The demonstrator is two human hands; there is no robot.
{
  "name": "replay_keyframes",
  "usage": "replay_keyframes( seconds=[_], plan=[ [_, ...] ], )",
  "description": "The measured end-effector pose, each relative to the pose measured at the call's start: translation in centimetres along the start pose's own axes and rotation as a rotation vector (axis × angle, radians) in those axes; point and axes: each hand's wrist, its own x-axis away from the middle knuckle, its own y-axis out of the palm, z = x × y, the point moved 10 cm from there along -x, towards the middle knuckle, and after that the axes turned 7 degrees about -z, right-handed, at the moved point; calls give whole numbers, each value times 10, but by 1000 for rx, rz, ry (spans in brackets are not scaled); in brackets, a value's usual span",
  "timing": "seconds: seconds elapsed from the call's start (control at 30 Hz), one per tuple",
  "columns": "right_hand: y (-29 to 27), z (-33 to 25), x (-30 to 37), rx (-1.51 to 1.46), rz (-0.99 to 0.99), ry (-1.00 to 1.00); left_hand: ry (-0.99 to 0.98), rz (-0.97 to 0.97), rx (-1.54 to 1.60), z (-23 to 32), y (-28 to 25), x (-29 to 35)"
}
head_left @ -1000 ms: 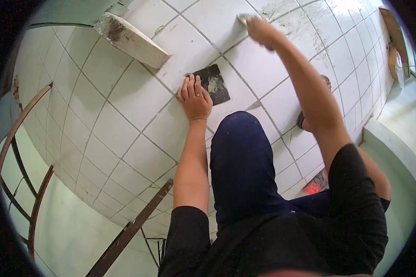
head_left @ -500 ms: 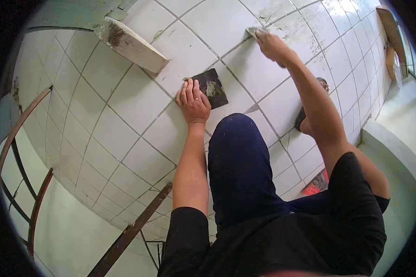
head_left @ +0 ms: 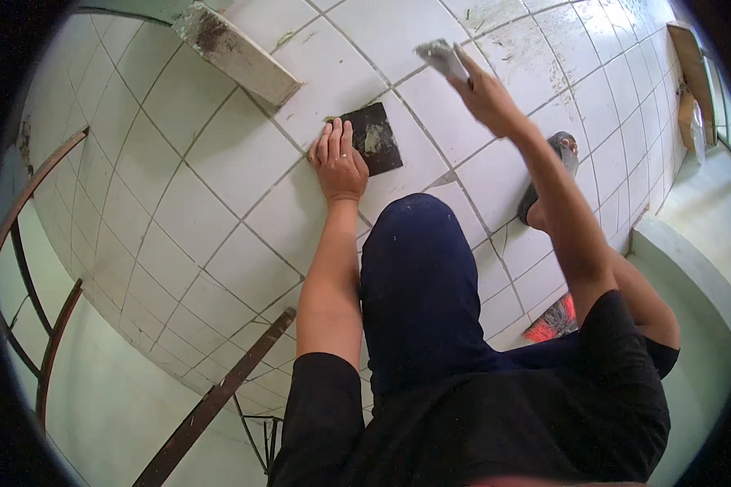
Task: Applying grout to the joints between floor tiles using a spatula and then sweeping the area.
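My right hand [head_left: 489, 99] grips a scraper with a broad grey blade [head_left: 440, 57], held over the white floor tiles [head_left: 374, 40] up ahead. Grey-white residue clings to the blade's end; most of the handle is hidden by my fingers. Below and left of it, a dark square plate [head_left: 386, 150] with a smear of pale paste lies on the tiles. My left hand [head_left: 339, 166] rests with outstretched fingers at the plate's left edge, palm down, partly over it.
A dirty whitish block [head_left: 240, 57] lies at the upper left. Dirt marks the tiles [head_left: 520, 49] beyond the scraper. Brown metal rails [head_left: 219, 398] stand at the left and lower left. Beside my sandalled foot [head_left: 548, 183] are red bristles [head_left: 554, 319]; a curved ledge [head_left: 690, 268] runs along the right.
The scraper has turned so that more of its blade shows, and my right hand has shifted slightly. My left hand stays at the plate.
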Motion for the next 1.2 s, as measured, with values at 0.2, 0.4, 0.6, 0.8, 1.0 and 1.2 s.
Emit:
replay_keyframes(
  seconds=[0.2, 0.4, 0.6, 0.8, 1.0, 1.2],
  plan=[
    [61, 20, 76, -488, -43, 185, 34, 16, 36, 10, 0, -2],
    [108, 5, 96, -939, -70, 166, -3, 129, 118, 11, -13, -2],
    [109, 4, 104, -389, 108, 75, 17, 106, -20, 6, -7, 3],
    [131, -24, 100, 195, 152, -145, 3, 156, 47, 1, -8, 3],
    [162, -14, 96, 390, -29, -93, 4, 152, -26, 7, -4, 0],
    [159, -10, 99, 397, -148, -70, -12, 148, -65, 7, -4, 3]
  ],
)
